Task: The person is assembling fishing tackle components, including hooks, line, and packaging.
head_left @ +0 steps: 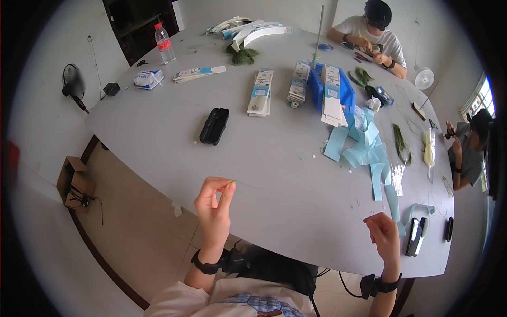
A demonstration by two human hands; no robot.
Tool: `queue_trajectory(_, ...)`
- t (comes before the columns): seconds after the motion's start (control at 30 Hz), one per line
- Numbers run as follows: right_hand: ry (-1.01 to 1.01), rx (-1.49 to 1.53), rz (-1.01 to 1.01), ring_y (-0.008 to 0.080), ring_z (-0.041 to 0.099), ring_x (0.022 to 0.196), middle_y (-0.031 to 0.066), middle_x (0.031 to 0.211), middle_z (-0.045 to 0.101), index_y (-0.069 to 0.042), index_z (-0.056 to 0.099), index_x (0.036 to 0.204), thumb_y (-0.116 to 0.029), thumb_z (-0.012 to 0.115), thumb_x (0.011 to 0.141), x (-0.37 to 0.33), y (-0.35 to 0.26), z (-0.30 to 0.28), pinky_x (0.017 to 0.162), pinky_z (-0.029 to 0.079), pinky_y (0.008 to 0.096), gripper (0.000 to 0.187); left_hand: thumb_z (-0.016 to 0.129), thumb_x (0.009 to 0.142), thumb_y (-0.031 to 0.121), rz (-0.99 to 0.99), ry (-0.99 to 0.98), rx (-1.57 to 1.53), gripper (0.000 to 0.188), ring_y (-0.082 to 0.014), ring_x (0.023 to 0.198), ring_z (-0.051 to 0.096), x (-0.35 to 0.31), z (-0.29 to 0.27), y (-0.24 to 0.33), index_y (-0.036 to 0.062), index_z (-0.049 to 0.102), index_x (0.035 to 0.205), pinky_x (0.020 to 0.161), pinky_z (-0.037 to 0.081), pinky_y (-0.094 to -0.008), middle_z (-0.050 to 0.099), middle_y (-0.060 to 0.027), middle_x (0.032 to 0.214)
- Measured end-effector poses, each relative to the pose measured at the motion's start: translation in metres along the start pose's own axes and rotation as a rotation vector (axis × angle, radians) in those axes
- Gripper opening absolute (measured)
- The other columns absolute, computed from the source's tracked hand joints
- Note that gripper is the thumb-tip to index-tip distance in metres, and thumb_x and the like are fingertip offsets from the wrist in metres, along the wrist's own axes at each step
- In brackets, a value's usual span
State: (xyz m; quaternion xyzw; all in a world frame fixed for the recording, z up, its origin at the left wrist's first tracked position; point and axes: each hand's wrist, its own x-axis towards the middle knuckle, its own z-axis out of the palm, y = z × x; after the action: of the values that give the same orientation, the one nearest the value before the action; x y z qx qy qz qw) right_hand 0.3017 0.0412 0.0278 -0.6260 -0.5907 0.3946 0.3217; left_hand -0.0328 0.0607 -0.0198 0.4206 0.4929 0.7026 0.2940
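Barely visible thread (296,186) between pinched hands

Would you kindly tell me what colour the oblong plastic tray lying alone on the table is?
The oblong plastic tray is black, seen in the head view.

Left hand (214,203) raised above the near table edge, forearm coming up from the lower edge, almost upright. Thumb and forefinger pinched together at the top, tips touching, other fingers curled loosely behind them. Palm turned to the right, toward the other hand. Dark band around the left wrist.

Right hand (384,235) held lower and well apart, far to the right, forearm also rising from the lower edge. Fingers bent inward and gathered close to the thumb, like a loose pinch; cannot tell if something thin is between them. Back of the hand facing outward. Dark band on the right wrist too.
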Motion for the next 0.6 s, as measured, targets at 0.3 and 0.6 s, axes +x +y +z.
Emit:
queue_trajectory(0.3, 0.192, -0.237, 0.087, 0.0094, 0.044, 0.043, 0.0047, 0.05, 0.048, 0.003, 0.057, 0.083, -0.009, 0.053, 0.085, -0.001, 0.044, -0.03, 0.043, 0.033, 0.0241, 0.013, 0.061, 0.081, 0.002, 0.254, -0.044, 0.221, 0.004, -0.0131, 0.077, 0.051, 0.007, 0.003, 0.009, -0.0001, 0.058, 0.081, 0.075, 0.04, -0.0237, 0.057, -0.0057, 0.082)
queue_trajectory(0.6, 0.058, -0.187, -0.169, 0.0253, 0.051, 0.11, 0.0146, 0.116, 0.056, 0.0, 0.047, 0.119, -0.017, 0.053, 0.084, -0.042, -0.051, 0.028, 0.088, 0.041, 0.0359, 0.039, 0.069, 0.069, 0.0, 0.447, -0.536, 0.329, 0.014, -0.0162, 0.079, 0.055, -0.033, 0.039, 0.031, 0.0095, 0.062, 0.077, 0.078, 0.034, -0.0297, 0.06, 0.0006, 0.08)
